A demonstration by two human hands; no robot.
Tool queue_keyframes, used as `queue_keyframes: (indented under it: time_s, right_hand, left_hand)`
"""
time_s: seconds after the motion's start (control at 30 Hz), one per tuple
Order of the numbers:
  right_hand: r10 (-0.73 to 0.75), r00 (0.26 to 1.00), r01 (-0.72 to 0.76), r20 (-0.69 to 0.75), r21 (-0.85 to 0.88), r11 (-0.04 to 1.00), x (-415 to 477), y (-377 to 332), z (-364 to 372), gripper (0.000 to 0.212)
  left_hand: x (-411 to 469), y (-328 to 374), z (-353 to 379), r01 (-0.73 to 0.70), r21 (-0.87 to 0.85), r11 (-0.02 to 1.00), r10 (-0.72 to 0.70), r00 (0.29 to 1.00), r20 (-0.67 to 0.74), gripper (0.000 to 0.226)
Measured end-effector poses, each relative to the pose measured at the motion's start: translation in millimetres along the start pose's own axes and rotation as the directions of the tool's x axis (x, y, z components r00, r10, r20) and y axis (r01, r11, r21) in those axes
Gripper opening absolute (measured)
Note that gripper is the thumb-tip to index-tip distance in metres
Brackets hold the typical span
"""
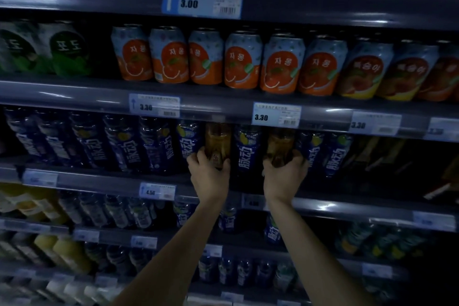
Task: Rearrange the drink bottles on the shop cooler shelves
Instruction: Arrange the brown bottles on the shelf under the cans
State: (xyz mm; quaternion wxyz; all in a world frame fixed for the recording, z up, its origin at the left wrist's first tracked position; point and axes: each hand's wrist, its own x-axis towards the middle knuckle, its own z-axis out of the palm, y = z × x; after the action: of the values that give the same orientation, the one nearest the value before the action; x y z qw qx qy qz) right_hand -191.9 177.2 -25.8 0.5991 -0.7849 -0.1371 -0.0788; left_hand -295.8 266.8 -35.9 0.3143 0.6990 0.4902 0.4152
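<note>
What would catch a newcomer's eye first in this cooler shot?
Two bare arms reach up the middle, the left hand and right hand each gripping an amber bottle, left and right, among the blue-labelled bottles on the third shelf down. Above them, a bright row of orange fruit cans stands out, with a blue price tag reading 3.00 overhead.

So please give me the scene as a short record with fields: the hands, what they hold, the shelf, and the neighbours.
left hand: left hand gripping the lower part of an amber bottle
right hand: right hand gripping a second amber bottle
shelf: third shelf from top, among the blue-labelled bottles
between the hands: one blue bottle, upright
shelf above: orange cans in a row, price tag 3.30 below them
lighting: dim, small print unreadable
</note>
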Motion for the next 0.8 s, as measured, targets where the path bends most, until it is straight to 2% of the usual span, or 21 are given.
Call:
queue_keyframes:
  time_s: [0.17, 0.4, 0.6, 0.8]
  right_hand:
    - [0.013, 1.0, -0.014, -0.024, -0.027, 1.0, -1, 0, 3, 0.063]
    - [0.074, 0.997, -0.074, 0.005, 0.103, 0.992, -6, -2, 6, 0.055]
    - [0.033, 0.999, -0.034, 0.01, 0.125, 0.992, -6, 1, 8, 0.061]
    - [0.004, 1.0, -0.003, -0.015, 0.057, 0.998, -3, 1, 14, 0.072]
  left_hand:
    - [0, 5, 5, 0.046, -0.036, 0.998, -0.047, 0.998, -0.028, 0.069]
    - [1, 1, 5, 0.096, -0.234, 0.967, -0.093, 0.995, 0.026, 0.064]
    - [3, -2, 8, 0.048, -0.188, 0.981, -0.044, 0.999, 0.025, 0.077]
    - [3, 1, 15, 0.075, -0.157, 0.985, -0.075, 0.997, 0.009, 0.084]
